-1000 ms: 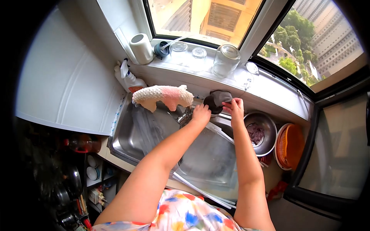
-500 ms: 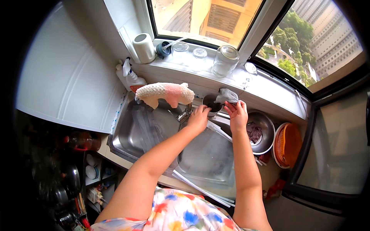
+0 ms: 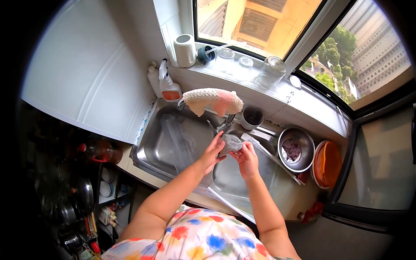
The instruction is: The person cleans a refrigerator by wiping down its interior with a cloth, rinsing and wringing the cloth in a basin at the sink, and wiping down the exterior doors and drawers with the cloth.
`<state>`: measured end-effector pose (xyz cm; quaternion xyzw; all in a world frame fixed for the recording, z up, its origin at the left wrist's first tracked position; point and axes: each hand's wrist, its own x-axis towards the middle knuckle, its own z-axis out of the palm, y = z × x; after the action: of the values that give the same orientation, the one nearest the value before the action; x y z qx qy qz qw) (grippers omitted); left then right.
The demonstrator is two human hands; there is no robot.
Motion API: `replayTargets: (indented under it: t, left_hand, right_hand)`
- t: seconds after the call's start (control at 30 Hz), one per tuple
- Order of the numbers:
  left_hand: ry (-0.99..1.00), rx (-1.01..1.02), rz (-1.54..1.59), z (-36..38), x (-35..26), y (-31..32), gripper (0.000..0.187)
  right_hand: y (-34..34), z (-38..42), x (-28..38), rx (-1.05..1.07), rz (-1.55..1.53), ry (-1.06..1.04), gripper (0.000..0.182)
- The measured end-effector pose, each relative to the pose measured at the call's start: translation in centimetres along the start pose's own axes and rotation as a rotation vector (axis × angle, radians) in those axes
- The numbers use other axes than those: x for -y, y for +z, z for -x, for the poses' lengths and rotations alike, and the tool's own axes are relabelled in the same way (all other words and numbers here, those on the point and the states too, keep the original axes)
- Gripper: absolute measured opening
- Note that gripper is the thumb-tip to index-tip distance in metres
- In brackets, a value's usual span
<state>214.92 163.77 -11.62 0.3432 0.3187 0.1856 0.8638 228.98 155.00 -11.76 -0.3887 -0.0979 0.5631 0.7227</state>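
Observation:
A grey mesh-like scrubbing cloth (image 3: 230, 144) is between my two hands above the double sink (image 3: 151, 151), just in front of the faucet (image 3: 226, 125). My left hand (image 3: 211, 154) grips its left side with curled fingers. My right hand (image 3: 247, 161) pinches its lower right edge. Behind the sink stands a grey cup (image 3: 252, 118) with something dark inside that I cannot make out. A white and pink knitted cloth (image 3: 212, 99) is draped over the faucet.
On the right is a metal bowl (image 3: 296, 149) with purplish pieces, beside an orange basin (image 3: 328, 164). Long white strips (image 3: 271, 156) lie across the sink. A spray bottle (image 3: 169, 86) stands at the back left, glass jars (image 3: 271, 72) on the sill.
Both hands have moved away from the grey cup toward the front of the faucet, bringing the grey scrubbing cloth along. My left hand has left the cup and now grips the cloth too.

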Motion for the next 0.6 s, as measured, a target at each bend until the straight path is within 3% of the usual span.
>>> replayTargets:
  t: [0.03, 0.17, 0.27, 0.43, 0.53, 0.57, 0.6]
  left_hand:
    - [-0.015, -0.003, 0.063, 0.4, -0.2, -0.7, 0.063]
    - [-0.083, 0.076, 0.275, 1.9, -0.3, -4.6, 0.060]
    - [-0.133, 0.028, 0.257, 2.7, -0.8, -8.1, 0.055]
    - [-0.061, -0.077, 0.337, 5.1, -4.4, -14.4, 0.035]
    - [-0.023, -0.168, 0.294, 5.9, -6.7, -19.2, 0.031]
    - [-0.040, -0.317, 0.281, 6.0, -7.4, -20.3, 0.033]
    - [-0.036, -0.335, 0.295, 5.8, -7.3, -22.3, 0.034]
  right_hand:
    - [0.8, 0.2, -1.0, 0.003, 0.004, 0.024, 0.007]
    - [4.0, 0.3, -4.7, -0.017, 0.088, 0.115, 0.011]
    - [8.0, -0.1, -7.2, -0.063, 0.338, 0.065, 0.013]
    - [13.5, -1.6, -12.2, -0.026, 0.600, 0.078, 0.023]
    - [16.5, -2.5, -14.8, -0.050, 0.711, 0.031, 0.021]
    - [16.6, -3.0, -15.8, -0.046, 0.710, 0.037, 0.021]
    - [16.4, -3.3, -16.6, -0.064, 0.746, 0.041, 0.022]
